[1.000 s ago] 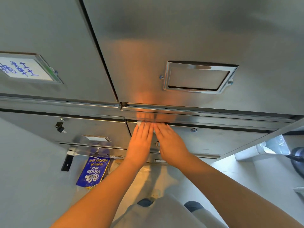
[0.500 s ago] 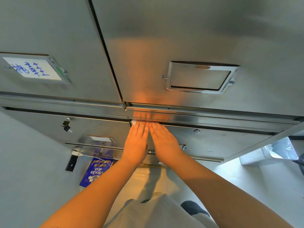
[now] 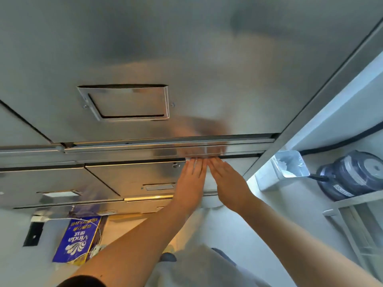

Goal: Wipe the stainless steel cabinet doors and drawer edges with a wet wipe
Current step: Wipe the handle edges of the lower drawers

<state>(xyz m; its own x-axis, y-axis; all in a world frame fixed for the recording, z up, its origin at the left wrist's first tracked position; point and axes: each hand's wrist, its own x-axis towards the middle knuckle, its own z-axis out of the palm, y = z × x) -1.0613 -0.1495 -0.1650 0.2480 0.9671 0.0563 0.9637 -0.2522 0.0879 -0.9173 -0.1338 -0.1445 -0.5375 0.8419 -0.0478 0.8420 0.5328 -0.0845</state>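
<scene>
A stainless steel cabinet door (image 3: pixel 207 59) with a recessed handle (image 3: pixel 126 103) fills the upper view. Below it runs a horizontal steel rail (image 3: pixel 124 153), and under that sit drawers (image 3: pixel 132 175). My left hand (image 3: pixel 191 183) and my right hand (image 3: pixel 228 181) lie side by side with straight fingers, fingertips pressing at the top edge of the right drawer, just under the rail. A thin white strip of the wet wipe (image 3: pixel 189 159) shows at my left fingertips; the remainder is hidden under the fingers.
A blue Vinda tissue pack (image 3: pixel 77 239) hangs at the lower left, below the drawers. To the right stand a foil-lined container (image 3: pixel 288 168) and a dark water jug (image 3: pixel 352 175) on a shelf. The cabinet's right edge post (image 3: pixel 310 104) runs diagonally.
Both hands have slid to the right along the drawer's top edge, from near the door gap to the right end. The view has turned right, bringing the jug into sight.
</scene>
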